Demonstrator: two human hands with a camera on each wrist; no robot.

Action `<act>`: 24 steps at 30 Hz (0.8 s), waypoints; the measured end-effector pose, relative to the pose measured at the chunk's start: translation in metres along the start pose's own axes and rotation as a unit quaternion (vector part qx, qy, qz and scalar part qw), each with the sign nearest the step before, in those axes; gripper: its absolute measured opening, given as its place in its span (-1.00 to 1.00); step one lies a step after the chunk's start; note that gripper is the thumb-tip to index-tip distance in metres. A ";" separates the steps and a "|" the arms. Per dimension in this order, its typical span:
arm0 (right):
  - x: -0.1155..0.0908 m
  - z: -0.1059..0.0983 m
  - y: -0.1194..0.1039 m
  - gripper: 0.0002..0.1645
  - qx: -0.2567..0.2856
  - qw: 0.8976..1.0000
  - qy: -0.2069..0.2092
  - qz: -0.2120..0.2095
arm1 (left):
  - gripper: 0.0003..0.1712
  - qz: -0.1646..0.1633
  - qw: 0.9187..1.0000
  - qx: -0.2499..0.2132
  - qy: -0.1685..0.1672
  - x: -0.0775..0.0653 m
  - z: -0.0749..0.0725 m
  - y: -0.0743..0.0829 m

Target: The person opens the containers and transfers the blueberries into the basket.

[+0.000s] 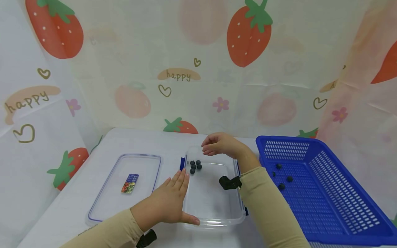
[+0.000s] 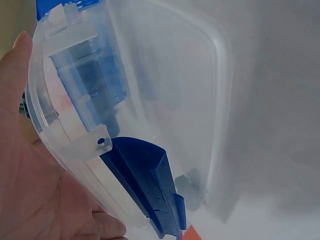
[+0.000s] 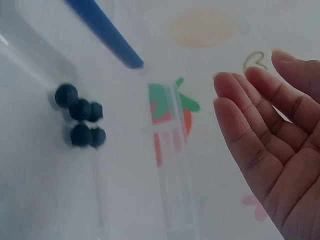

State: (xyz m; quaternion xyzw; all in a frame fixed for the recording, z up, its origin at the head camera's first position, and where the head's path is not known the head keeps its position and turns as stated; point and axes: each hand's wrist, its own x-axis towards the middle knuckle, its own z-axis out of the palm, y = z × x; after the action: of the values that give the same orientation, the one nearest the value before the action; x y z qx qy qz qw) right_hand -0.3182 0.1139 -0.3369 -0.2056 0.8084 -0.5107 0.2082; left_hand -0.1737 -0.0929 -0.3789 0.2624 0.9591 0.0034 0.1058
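A clear plastic container (image 1: 217, 220) with blue side clips stands in the middle of the table. Several blueberries (image 1: 193, 167) lie clustered in its far left corner, also visible as dark round blueberries (image 3: 80, 110) in the right wrist view. My left hand (image 1: 169, 199) rests along the container's left side, fingers straight and thumb at the near rim. In the left wrist view, a blue clip (image 2: 145, 175) hangs out from the wall beside the palm. Over the far end of the container is my right hand (image 1: 224, 144), its fingers loosely bent and holding nothing.
To the left lies a clear lid (image 1: 105, 203) with a blue-lined edge and a small printed label (image 1: 130, 183) on it. A blue mesh basket (image 1: 344, 182) at the right holds several more blueberries (image 1: 289, 179). A strawberry-print curtain (image 1: 217, 79) closes off the back.
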 end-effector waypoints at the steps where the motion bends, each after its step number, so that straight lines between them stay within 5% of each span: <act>1: 0.003 0.004 0.000 -0.80 0.003 1.000 0.001 0.000 | 0.47 0.001 1.000 0.001 0.000 0.000 0.000 0.000; 9: 0.029 0.035 0.009 -0.86 0.013 0.997 0.041 0.059 | 0.48 0.004 1.000 0.009 0.005 -0.002 -0.002 0.001; 24: 0.041 0.050 0.043 -0.81 -0.042 0.992 0.017 0.116 | 0.49 0.009 1.000 0.010 -0.005 -0.002 -0.005 0.000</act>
State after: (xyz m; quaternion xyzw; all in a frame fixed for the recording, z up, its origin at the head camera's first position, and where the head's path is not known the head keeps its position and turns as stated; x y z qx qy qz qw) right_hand -0.3297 0.0714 -0.4004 -0.1104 0.8507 -0.4523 0.2439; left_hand -0.1728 -0.0933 -0.3739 0.2723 0.9561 -0.0068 0.1080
